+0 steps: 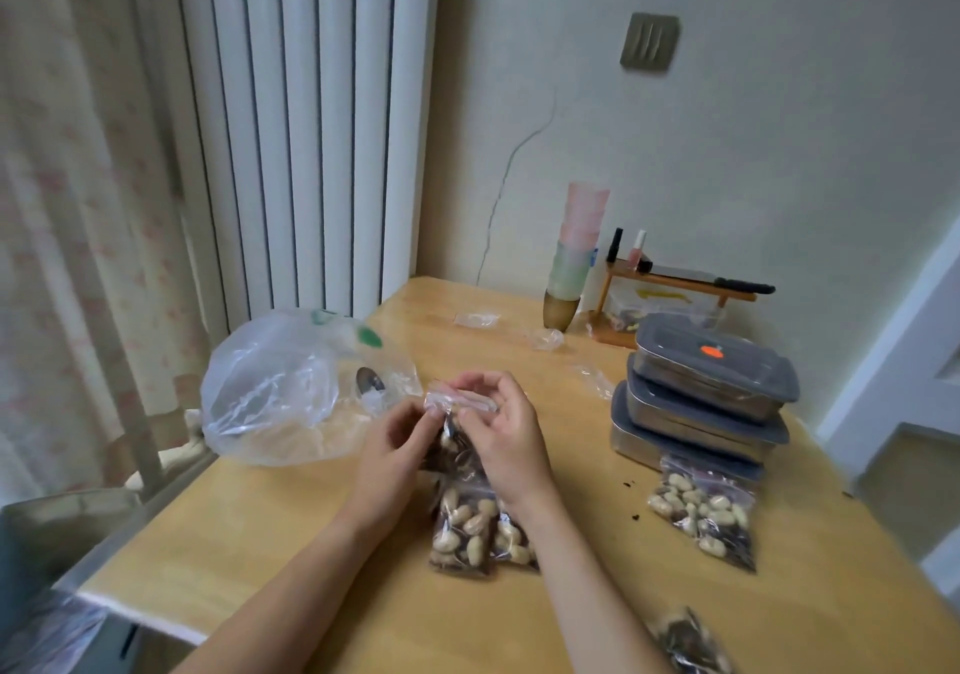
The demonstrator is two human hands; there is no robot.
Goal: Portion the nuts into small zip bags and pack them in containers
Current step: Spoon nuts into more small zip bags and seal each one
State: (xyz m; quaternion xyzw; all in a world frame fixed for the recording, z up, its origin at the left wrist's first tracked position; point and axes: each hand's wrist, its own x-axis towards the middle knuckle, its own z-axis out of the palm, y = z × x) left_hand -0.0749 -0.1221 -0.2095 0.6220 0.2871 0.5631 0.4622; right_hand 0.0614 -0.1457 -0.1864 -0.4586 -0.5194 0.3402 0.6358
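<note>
A small clear zip bag (460,439) part-filled with nuts stands upright at the table's middle. My left hand (387,458) pinches its left top edge and my right hand (504,429) pinches the zip strip at the top. Below them lie filled nut bags (465,528) side by side on the table. Another filled bag (704,515) leans against a stack of three grey-lidded metal containers (706,398) at the right. A large clear plastic bag (291,393) with a metal spoon (370,381) inside sits at the left.
The wooden table (291,533) ends at the left and front edges. Stacked plastic cups (576,258) and a small wooden rack (670,284) with bottles stand at the back. Empty zip bags (475,318) lie near the back. A dark-filled bag (691,645) lies at the front right.
</note>
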